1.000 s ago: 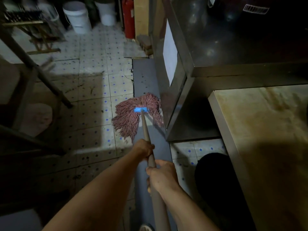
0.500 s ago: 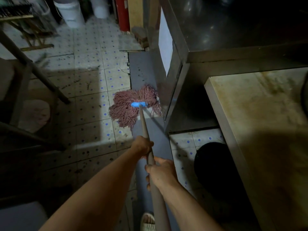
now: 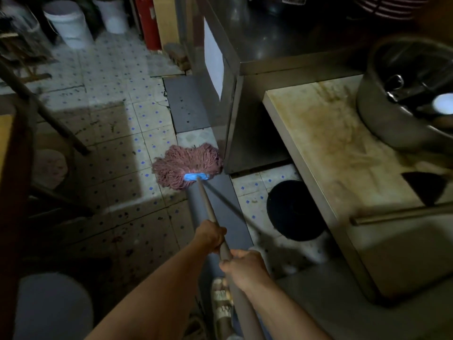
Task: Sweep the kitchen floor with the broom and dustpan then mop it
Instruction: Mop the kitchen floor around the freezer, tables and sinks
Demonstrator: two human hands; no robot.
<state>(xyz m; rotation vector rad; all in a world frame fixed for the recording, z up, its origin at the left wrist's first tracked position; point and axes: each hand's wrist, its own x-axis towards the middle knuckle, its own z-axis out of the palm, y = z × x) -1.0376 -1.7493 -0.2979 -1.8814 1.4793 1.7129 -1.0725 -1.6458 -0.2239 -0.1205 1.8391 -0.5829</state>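
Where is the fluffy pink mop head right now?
The mop head lies mid-frame on the tiled floor, beside the steel cabinet's bottom corner.

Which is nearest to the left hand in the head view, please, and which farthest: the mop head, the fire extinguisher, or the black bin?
From the left hand:
1. Mop head, ahead on the tiles.
2. Black bin, to the right under the counter; close to call with the mop head.
3. Fire extinguisher, far ahead.

**Layout at this moment**

Mop head (image 3: 187, 165) is lying on the tiled floor (image 3: 110, 133), touching the near corner of the steel cabinet (image 3: 235, 94) to its right. Left hand (image 3: 210, 236) is sitting ahead of right hand (image 3: 244, 267) on the mop handle (image 3: 208, 209). A round bin (image 3: 294, 209) is standing under the counter (image 3: 343, 148); a pot (image 3: 404, 99) is resting on it. Two buckets (image 3: 68, 25) are standing far left, behind.
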